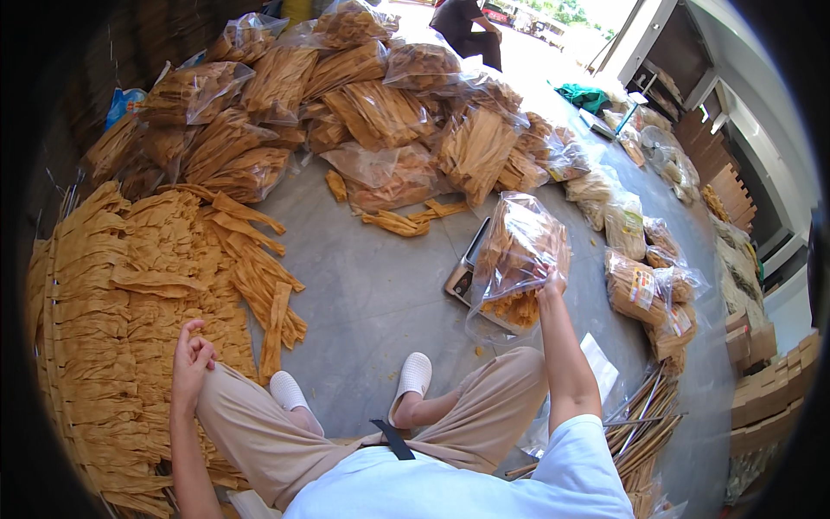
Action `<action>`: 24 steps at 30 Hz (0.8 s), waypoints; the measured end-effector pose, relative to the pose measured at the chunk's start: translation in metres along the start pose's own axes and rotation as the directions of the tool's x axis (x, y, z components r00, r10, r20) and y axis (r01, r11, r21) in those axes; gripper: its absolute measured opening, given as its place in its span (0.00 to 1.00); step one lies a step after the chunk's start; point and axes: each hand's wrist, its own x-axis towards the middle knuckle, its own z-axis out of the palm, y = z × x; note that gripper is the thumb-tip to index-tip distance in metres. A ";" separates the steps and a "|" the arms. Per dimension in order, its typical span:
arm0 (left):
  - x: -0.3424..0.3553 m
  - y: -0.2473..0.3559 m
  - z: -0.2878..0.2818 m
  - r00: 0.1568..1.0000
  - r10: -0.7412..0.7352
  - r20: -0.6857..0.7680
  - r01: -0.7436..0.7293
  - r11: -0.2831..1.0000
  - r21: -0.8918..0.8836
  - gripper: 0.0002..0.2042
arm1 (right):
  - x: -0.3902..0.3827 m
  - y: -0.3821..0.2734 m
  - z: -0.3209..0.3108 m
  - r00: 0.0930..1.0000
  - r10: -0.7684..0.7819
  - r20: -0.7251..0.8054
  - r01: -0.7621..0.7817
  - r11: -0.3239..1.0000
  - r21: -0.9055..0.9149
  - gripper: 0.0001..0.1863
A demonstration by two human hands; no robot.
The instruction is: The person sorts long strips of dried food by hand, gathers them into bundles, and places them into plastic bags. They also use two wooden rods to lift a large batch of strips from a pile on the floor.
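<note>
The left hand, loosely curled, holds nothing. The right hand grips a clear bag of tan strips on a scale; the near end appears open, so tilting could spill them. Beyond lie heaped bags.

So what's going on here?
A seated person's right hand grips a clear plastic bag of yellow-brown strips, over what looks like a scale on the floor. The left hand is by the left knee, apparently holding nothing. Loose strips are piled at the left; filled bags are heaped ahead.
</note>
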 end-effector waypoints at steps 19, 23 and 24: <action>-0.005 0.005 -0.005 1.000 -0.025 0.009 0.025 0.999 0.039 0.08 | -0.201 -0.062 -0.044 0.718 0.260 0.646 0.317 0.704 -0.636 0.24; -0.002 0.006 -0.004 0.996 -0.059 0.064 0.060 0.998 -0.006 0.09 | -0.246 -0.072 -0.049 0.656 0.078 0.751 0.655 0.434 -0.618 0.19; -0.001 0.008 -0.005 0.994 -0.070 0.089 0.071 0.997 -0.010 0.09 | -0.259 -0.076 -0.041 0.620 0.031 0.784 0.713 0.395 -0.580 0.18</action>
